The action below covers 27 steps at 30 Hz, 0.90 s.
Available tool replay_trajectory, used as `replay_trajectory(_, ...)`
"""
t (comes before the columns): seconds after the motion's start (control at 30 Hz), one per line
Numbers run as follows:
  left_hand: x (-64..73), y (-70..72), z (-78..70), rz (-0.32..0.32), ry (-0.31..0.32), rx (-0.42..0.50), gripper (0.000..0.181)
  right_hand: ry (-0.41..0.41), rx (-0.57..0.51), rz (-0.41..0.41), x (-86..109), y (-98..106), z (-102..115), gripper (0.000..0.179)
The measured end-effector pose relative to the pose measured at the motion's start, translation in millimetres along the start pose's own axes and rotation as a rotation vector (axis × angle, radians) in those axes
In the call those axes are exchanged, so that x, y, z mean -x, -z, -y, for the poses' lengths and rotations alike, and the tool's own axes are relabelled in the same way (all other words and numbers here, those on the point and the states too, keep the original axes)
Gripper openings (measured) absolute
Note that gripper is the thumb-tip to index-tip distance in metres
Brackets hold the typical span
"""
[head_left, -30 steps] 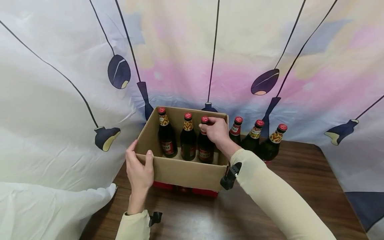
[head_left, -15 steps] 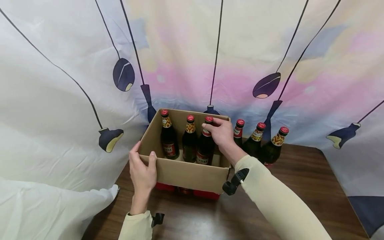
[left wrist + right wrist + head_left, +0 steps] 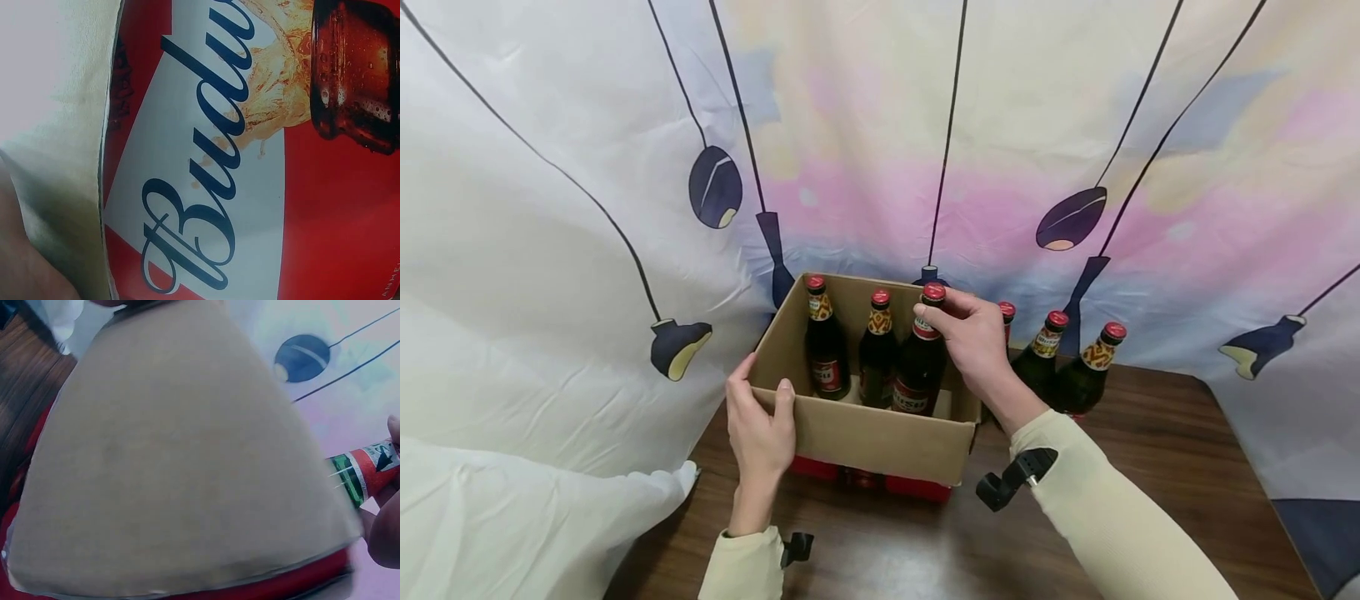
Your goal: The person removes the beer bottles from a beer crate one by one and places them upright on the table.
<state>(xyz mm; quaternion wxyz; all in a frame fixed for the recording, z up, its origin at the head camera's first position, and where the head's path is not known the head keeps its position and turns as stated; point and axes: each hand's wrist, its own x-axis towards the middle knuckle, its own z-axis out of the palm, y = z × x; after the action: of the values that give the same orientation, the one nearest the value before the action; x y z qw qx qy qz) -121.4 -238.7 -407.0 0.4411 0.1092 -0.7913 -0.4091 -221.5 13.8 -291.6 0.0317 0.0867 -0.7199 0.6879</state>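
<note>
An open cardboard box stands on the table, three beer bottles inside. My left hand grips its front left corner, thumb over the rim and fingers along the side. With thumb and fingers, my right hand pinches the neck of the rightmost beer bottle, just under its red cap. This bottle leans slightly and stands higher than the other two, a middle bottle and a left bottle. In the right wrist view, its red-labelled neck shows between the fingers; a brown flap hides its body.
Three more bottles stand right of the box, including a yellow-necked bottle and the outermost bottle. The right forearm partly covers them. A printed cloth hangs behind the wooden table. White fabric bunches at the left.
My right hand has raised the rightmost bottle in the box a little and drawn it slightly right. My left hand keeps its grip on the box corner. The head view has shifted slightly.
</note>
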Motion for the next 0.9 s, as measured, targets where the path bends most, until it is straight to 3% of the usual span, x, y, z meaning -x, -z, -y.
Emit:
replay_trajectory(0.27, 0.0, -1.7, -1.1, -0.007, -0.011, 0.008, 0.059, 0.069, -0.045, -0.014, 8.4, 19.1, 31.5, 0.034)
replay_trajectory(0.53, 1.7, 0.6, -0.7, 0.004, 0.009, -0.001, 0.059, 0.163, -0.049, 0.033, 15.1, 32.1, 68.0, 0.037)
replay_trajectory(0.9, 1.7, 1.3, 2.4, 0.002, 0.012, -0.003, 0.06, 0.241, -0.037, 0.004, 20.0, 51.0, 122.5, 0.036)
